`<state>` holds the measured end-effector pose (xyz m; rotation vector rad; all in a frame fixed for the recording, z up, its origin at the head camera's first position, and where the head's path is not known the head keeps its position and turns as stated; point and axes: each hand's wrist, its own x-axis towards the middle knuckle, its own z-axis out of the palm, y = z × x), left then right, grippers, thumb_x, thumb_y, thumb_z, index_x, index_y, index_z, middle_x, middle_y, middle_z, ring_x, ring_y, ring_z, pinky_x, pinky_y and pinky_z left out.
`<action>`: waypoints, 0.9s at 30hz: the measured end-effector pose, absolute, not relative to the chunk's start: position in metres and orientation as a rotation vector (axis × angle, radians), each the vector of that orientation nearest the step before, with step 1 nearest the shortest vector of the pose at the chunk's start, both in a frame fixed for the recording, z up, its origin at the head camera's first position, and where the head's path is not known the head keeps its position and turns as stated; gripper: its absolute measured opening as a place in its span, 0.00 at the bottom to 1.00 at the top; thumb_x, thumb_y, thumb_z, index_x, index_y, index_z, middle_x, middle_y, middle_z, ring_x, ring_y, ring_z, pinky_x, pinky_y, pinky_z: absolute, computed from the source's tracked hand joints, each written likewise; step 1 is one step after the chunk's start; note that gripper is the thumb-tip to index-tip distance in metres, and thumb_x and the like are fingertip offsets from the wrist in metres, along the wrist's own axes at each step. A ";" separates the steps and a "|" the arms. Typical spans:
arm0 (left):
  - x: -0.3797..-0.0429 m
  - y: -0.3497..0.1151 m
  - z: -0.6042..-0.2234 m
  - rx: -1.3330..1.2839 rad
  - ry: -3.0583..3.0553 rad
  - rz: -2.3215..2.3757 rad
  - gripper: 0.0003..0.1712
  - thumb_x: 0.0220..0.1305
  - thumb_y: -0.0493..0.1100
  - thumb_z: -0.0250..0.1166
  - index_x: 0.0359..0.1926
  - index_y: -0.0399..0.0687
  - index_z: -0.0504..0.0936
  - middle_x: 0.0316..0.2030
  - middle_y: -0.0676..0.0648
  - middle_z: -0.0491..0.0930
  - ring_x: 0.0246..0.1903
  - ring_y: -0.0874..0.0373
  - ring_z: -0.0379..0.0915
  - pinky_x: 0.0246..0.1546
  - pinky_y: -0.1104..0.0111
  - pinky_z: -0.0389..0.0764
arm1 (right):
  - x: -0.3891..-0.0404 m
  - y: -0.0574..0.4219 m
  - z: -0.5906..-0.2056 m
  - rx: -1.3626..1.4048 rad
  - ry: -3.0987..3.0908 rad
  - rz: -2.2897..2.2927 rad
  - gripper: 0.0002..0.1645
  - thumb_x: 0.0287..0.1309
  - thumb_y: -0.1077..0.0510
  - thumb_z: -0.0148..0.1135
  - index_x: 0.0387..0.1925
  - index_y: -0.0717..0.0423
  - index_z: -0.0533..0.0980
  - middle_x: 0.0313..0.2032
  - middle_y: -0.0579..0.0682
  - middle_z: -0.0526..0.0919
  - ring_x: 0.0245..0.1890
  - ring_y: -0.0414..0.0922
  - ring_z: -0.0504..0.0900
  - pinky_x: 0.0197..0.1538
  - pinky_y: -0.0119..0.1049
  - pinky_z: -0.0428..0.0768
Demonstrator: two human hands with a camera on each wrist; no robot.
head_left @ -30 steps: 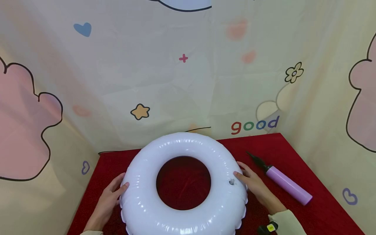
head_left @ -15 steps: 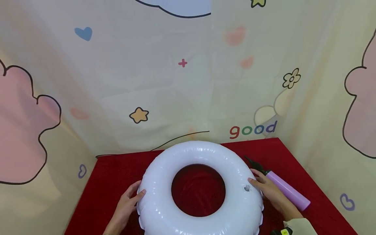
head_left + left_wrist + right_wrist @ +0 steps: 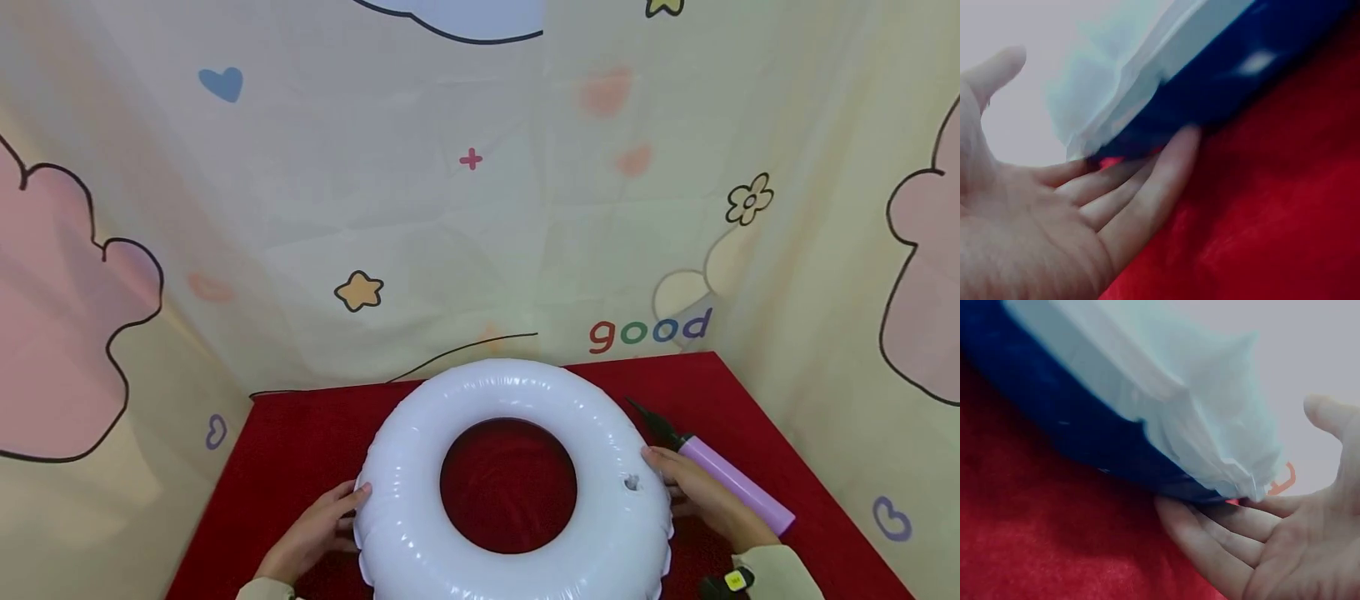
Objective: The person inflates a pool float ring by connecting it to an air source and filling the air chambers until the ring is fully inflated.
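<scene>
A white inflated swim ring [image 3: 405, 517] lies on the red cloth, its valve [image 3: 632, 482] on the right side of the top. In the wrist views its lower side is dark blue, below a crinkled white seam [image 3: 1135, 94]. At the ring's left edge is my left hand [image 3: 318, 533], fingers extended and thumb spread apart; its fingertips reach to the blue underside. My right hand [image 3: 697, 492] is at the right edge, its fingers [image 3: 1210, 540] stretched low by the seam and its thumb raised away. Neither hand is curled round the ring.
A purple hand pump [image 3: 738, 483] with a black nozzle lies right of the ring, close to my right hand. Red cloth [image 3: 300, 442] covers the table. A printed curtain [image 3: 480, 233] hangs behind and along both sides.
The ring, with both hands beside it, shifted right and lower in view between one second and half a second ago. Since then, the ring has stayed put while my hands loosened slightly.
</scene>
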<state>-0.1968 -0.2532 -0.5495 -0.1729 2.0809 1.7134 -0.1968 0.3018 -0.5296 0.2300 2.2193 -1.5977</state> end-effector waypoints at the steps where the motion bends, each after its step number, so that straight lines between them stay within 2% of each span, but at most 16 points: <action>1: -0.199 -0.255 -0.550 -0.143 2.046 1.704 0.49 0.65 0.67 0.57 0.72 0.36 0.56 0.55 0.36 0.78 0.47 0.47 0.82 0.42 0.49 0.83 | -0.199 0.302 -0.530 0.210 2.189 -1.611 0.47 0.64 0.32 0.52 0.71 0.59 0.59 0.61 0.63 0.75 0.51 0.54 0.82 0.47 0.55 0.83; 4: -0.202 -0.260 -0.548 -0.094 1.986 1.699 0.48 0.67 0.66 0.56 0.71 0.34 0.56 0.51 0.40 0.81 0.46 0.48 0.82 0.42 0.47 0.83 | -0.202 0.302 -0.529 0.139 2.135 -1.626 0.44 0.65 0.33 0.52 0.69 0.60 0.63 0.55 0.57 0.80 0.48 0.51 0.84 0.46 0.55 0.83; 8: -0.204 -0.259 -0.535 -0.098 2.060 1.718 0.47 0.65 0.64 0.59 0.71 0.37 0.57 0.52 0.39 0.80 0.45 0.48 0.83 0.41 0.49 0.84 | -0.204 0.300 -0.515 0.061 2.147 -1.645 0.43 0.68 0.36 0.51 0.70 0.62 0.60 0.54 0.57 0.81 0.47 0.50 0.85 0.47 0.53 0.83; 11: -0.203 -0.259 -0.516 -0.119 2.149 1.756 0.46 0.64 0.60 0.62 0.73 0.43 0.56 0.60 0.36 0.76 0.47 0.48 0.81 0.41 0.52 0.84 | -0.204 0.299 -0.494 0.028 2.206 -1.667 0.44 0.68 0.38 0.51 0.72 0.64 0.57 0.57 0.60 0.77 0.50 0.50 0.84 0.51 0.50 0.83; 14: -0.200 -0.263 -0.493 -0.067 2.204 1.793 0.45 0.65 0.55 0.63 0.75 0.47 0.52 0.67 0.35 0.67 0.51 0.48 0.79 0.44 0.54 0.84 | -0.202 0.297 -0.468 0.031 2.251 -1.687 0.48 0.67 0.37 0.53 0.74 0.63 0.51 0.66 0.63 0.69 0.59 0.54 0.78 0.58 0.49 0.79; 18: -0.196 -0.269 -0.467 0.046 2.355 1.679 0.43 0.62 0.52 0.67 0.73 0.49 0.57 0.65 0.36 0.70 0.52 0.48 0.77 0.45 0.58 0.84 | -0.196 0.296 -0.435 -0.046 2.326 -1.701 0.49 0.70 0.39 0.50 0.75 0.65 0.45 0.73 0.66 0.56 0.70 0.62 0.62 0.66 0.53 0.70; 20: -0.195 -0.270 -0.459 0.076 2.424 1.615 0.43 0.59 0.52 0.69 0.71 0.50 0.60 0.61 0.38 0.72 0.49 0.49 0.78 0.43 0.60 0.84 | -0.193 0.297 -0.424 -0.093 2.388 -1.697 0.47 0.71 0.39 0.49 0.75 0.64 0.45 0.73 0.65 0.55 0.72 0.63 0.58 0.68 0.55 0.67; 23: -0.194 -0.270 -0.453 0.085 2.464 1.599 0.45 0.57 0.50 0.72 0.71 0.50 0.59 0.61 0.38 0.72 0.47 0.49 0.77 0.40 0.62 0.83 | -0.188 0.300 -0.414 -0.168 2.485 -1.685 0.44 0.71 0.41 0.47 0.76 0.61 0.47 0.73 0.64 0.57 0.71 0.62 0.60 0.67 0.58 0.67; 27: -0.192 -0.269 -0.450 0.101 2.490 1.633 0.50 0.56 0.48 0.73 0.74 0.52 0.54 0.63 0.39 0.67 0.52 0.47 0.74 0.41 0.64 0.83 | -0.183 0.301 -0.409 -0.214 2.524 -1.679 0.43 0.71 0.43 0.48 0.77 0.55 0.47 0.72 0.63 0.59 0.70 0.63 0.61 0.65 0.62 0.68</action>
